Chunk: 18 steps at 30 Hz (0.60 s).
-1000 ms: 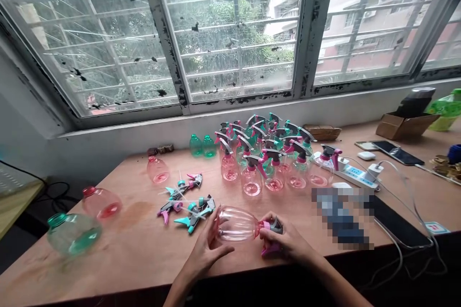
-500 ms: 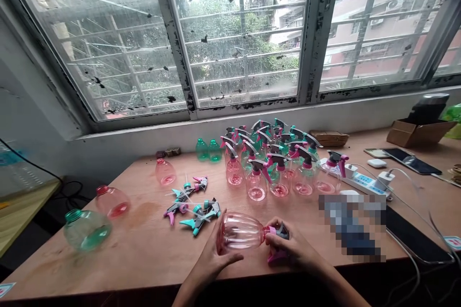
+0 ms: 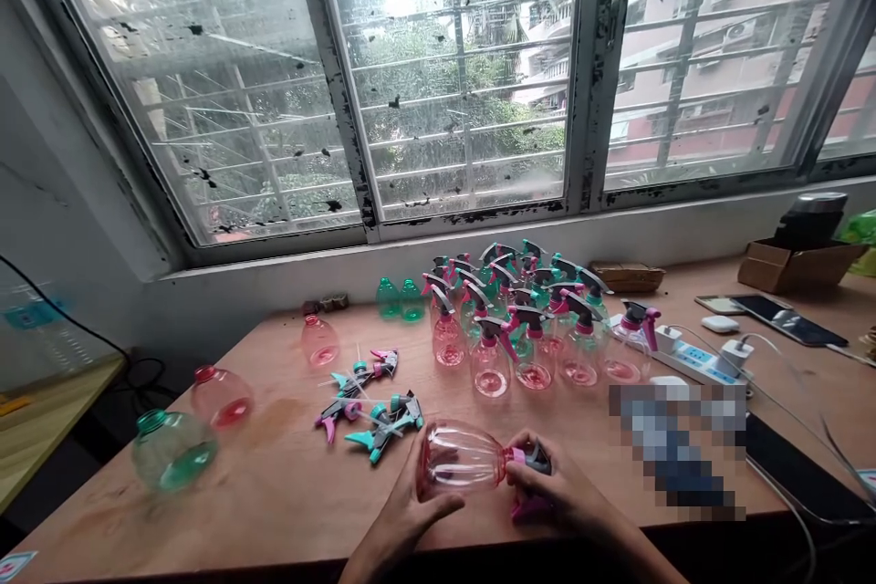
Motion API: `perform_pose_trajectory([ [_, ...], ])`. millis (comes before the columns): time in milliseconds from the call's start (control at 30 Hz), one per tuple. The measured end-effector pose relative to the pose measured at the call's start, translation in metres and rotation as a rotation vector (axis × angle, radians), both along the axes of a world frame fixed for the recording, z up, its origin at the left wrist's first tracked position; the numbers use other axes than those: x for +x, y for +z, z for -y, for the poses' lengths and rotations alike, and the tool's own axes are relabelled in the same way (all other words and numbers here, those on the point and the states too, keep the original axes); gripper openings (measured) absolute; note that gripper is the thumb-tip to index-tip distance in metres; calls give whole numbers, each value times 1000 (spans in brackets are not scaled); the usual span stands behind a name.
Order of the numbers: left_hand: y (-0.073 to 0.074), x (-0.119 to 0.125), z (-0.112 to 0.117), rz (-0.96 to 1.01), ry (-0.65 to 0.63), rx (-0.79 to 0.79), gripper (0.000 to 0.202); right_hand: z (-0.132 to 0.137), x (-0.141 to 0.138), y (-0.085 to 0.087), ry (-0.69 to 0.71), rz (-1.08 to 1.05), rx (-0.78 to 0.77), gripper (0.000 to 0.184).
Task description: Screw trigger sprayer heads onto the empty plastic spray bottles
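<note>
A clear pink bottle lies on its side at the near edge of the wooden table. My left hand is wrapped round its base end. My right hand is closed on the pink and grey trigger sprayer head at the bottle's neck. Just to the left lie several loose sprayer heads, pink and teal.
Several finished spray bottles stand in a cluster at mid table. Empty bottles lie at the left: a green bottle, a pink bottle, another small pink bottle. A power strip, cables and phones occupy the right.
The view has tilted upward and shifted, so everything sits lower in the picture. Both hands keep their hold on the pink bottle and its sprayer head.
</note>
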<state>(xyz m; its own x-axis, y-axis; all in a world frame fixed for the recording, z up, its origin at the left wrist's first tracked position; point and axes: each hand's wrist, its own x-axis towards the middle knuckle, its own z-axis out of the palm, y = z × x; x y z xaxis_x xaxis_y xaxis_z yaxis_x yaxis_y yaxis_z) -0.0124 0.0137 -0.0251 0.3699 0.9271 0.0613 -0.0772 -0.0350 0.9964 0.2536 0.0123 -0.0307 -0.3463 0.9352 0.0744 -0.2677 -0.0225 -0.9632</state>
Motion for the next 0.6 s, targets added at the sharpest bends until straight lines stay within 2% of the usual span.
perform_pose_trajectory([
  [300,9,3,3,30,-27,-10,119,-6,0,-3,-6,4,15,43],
  [600,6,0,1,-14,-26,20,127,1,0,7,13,-45,-7,43],
])
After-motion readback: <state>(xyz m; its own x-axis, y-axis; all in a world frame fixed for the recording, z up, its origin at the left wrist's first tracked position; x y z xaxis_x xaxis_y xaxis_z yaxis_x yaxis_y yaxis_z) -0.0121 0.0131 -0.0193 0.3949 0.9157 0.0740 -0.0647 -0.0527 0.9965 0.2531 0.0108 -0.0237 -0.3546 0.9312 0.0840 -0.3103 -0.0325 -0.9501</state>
